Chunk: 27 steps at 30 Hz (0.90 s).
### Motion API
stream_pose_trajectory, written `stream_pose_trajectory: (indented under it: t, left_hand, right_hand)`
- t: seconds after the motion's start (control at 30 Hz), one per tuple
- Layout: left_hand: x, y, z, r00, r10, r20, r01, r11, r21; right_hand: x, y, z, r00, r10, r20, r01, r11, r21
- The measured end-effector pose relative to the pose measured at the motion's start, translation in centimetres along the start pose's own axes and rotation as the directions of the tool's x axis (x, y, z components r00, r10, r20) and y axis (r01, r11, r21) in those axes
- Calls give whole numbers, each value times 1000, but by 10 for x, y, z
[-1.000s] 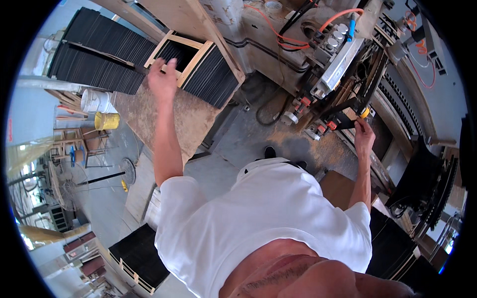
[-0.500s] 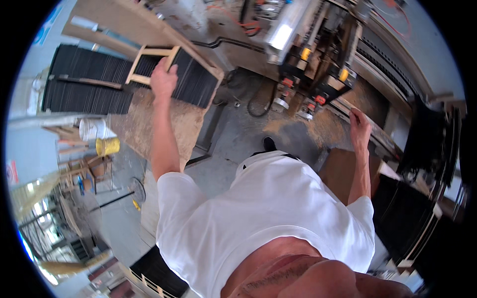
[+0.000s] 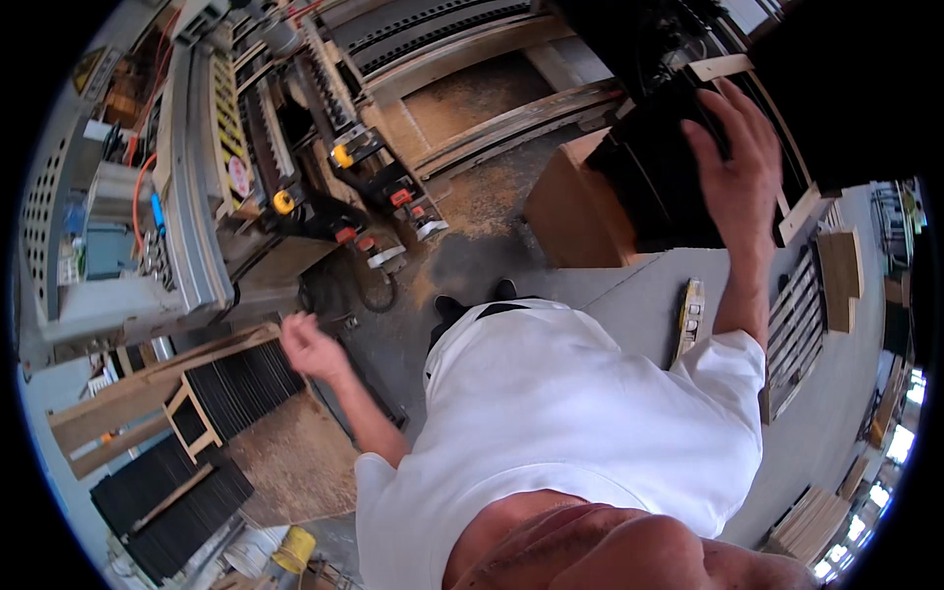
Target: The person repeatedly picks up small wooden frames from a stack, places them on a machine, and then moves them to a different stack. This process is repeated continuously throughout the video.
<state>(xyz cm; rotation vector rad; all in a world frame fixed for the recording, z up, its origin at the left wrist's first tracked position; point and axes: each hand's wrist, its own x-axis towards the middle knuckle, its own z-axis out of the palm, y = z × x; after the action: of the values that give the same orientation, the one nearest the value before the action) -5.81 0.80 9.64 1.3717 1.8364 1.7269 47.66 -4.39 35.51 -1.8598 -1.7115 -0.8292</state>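
My left hand (image 3: 313, 346) is empty, its fingers loosely bent and slightly blurred. It hangs near the end of a row of thin black panels (image 3: 246, 388) on a worn board (image 3: 300, 462). Against that row leans a small pale wooden frame (image 3: 187, 418), apart from the hand. My right hand (image 3: 737, 157) is open, thumb and fingers spread over a dark stack (image 3: 654, 177) on the right. Pale wooden strips (image 3: 798, 214) edge the stack beside this hand. Whether the fingertips touch it I cannot tell.
A machine with metal rails and clamps (image 3: 393, 202) stands ahead, sawdust below it. A brown box (image 3: 575, 206) supports the dark stack. A slatted wooden pallet (image 3: 795, 329) lies to the right. White and yellow buckets (image 3: 293, 549) stand at lower left.
I have turned to the right. My left hand has let go of the pale wooden frame, which stays by the black panels. My right hand has moved out over the dark stack.
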Motion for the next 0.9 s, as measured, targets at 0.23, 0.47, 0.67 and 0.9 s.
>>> stream_pose_trajectory:
  t: [0.23,0.47,0.67,0.9]
  left_hand:
    - [12,34,142,903,-202,380,292,936,-195]
    - [157,22,245,856,-323,404,477,796,-372]
    - [289,-26,331,692,-478,541,717,546,-435]
    - [395,-81,432,588,-512,626,806,307,-505]
  right_hand:
    - [-37,59,-40,864,433,259,-399,900,-174]
    - [-21,52,-28,782,540,311,-540,836,-96]
    - [13,14,-14,758,606,241,-617,786,-35]
    - [66,-66,29,934,310,176,-353,873,337]
